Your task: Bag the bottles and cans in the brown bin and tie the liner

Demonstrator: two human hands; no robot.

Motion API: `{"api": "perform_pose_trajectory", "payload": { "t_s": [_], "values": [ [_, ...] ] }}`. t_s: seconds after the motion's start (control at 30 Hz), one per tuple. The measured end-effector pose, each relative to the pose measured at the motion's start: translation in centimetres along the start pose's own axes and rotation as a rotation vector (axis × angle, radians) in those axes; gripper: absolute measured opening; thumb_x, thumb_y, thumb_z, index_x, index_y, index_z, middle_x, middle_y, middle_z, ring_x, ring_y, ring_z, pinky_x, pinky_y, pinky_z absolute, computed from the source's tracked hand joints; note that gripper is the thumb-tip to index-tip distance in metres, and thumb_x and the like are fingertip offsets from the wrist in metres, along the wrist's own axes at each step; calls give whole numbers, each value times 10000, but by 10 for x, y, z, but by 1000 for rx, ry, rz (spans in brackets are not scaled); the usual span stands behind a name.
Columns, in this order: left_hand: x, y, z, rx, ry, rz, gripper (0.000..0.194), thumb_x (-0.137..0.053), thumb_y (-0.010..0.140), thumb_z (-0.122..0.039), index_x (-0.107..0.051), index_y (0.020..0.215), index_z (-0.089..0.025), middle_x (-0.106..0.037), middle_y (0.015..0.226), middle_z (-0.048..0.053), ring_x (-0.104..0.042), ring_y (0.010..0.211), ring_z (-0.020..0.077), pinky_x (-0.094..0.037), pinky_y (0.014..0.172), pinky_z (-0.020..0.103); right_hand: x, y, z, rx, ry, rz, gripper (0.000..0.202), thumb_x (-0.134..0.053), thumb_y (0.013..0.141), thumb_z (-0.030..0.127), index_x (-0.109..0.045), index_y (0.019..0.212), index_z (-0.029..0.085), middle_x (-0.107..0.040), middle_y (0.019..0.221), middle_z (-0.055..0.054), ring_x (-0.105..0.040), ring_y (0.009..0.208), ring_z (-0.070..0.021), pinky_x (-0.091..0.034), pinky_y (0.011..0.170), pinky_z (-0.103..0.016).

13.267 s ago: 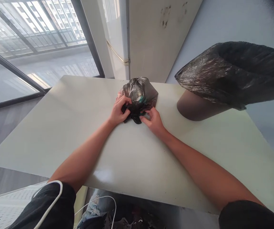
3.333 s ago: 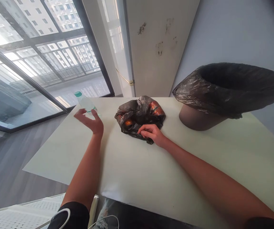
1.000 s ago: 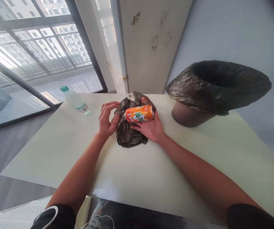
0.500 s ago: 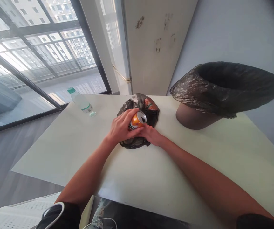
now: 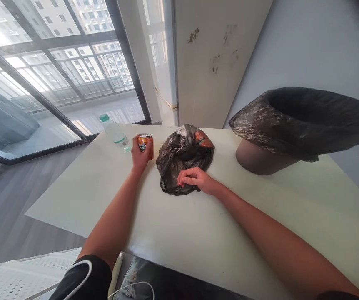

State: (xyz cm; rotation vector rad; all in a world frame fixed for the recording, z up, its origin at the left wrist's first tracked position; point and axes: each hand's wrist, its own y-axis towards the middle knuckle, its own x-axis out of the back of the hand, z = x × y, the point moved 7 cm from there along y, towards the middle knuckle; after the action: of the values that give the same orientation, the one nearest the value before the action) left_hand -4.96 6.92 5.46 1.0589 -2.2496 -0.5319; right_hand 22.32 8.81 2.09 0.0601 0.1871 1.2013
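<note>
An orange drink can [image 5: 145, 142] stands upright on the white table, left of the bag, with my left hand [image 5: 140, 156] wrapped round it. The can's silver top faces up. A crumpled black plastic bag [image 5: 179, 152] lies in the middle of the table, and something red shows through its upper right side. Over the front of the bag is my right hand [image 5: 196, 179], its fingers curled together and nothing visible in them. Whether those fingertips touch the bag I cannot tell.
A clear plastic bottle [image 5: 115, 133] with a green cap is behind the can, to its left. On the right stands a brown bin [image 5: 254, 157] lined with a wide black bag [image 5: 260, 121]. A white cabinet side [image 5: 210, 91] rises beyond the table's [image 5: 179, 229] far edge.
My left hand has carried the can leftward from above the bag to beside it. My right hand has stayed at the bag, its fingers now in view. The camera view has shifted slightly.
</note>
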Motion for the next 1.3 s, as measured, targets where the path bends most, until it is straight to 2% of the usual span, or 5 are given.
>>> {"api": "perform_pose_trajectory", "payload": {
  "t_s": [0.1,0.33,1.0,1.3],
  "values": [
    [-4,1,9,-4,-46,-8,484,-671,946,-553,-577,1282,-217,-697,1116,86,-647,945,213,-509,867,349,0,0,-1,-5,3,8,327,-745,948,480,-771,851,169,-717,926,-63,-624,845,-183,-496,801,-319],
    [-8,5,14,14,-49,28,474,-662,948,-565,-585,1267,-222,-693,1145,90,-636,987,218,-495,907,357,0,0,-3,-27,16,15,299,-755,944,451,-774,863,164,-721,928,-58,-618,821,-168,-483,781,-300],
    [-14,5,13,4,-57,109,472,-653,955,-581,-600,1275,-238,-717,1134,81,-667,972,219,-505,898,361,0,0,0,-20,-17,3,304,-754,923,471,-777,862,175,-732,916,-61,-627,822,-181,-506,785,-313],
    [-13,6,14,9,-73,91,514,-636,958,-619,-594,1288,-228,-718,1163,95,-677,1012,232,-511,915,363,0,0,-1,-21,-16,12,311,-756,921,481,-772,870,175,-729,922,-61,-628,829,-185,-508,787,-317]
  ]
}}
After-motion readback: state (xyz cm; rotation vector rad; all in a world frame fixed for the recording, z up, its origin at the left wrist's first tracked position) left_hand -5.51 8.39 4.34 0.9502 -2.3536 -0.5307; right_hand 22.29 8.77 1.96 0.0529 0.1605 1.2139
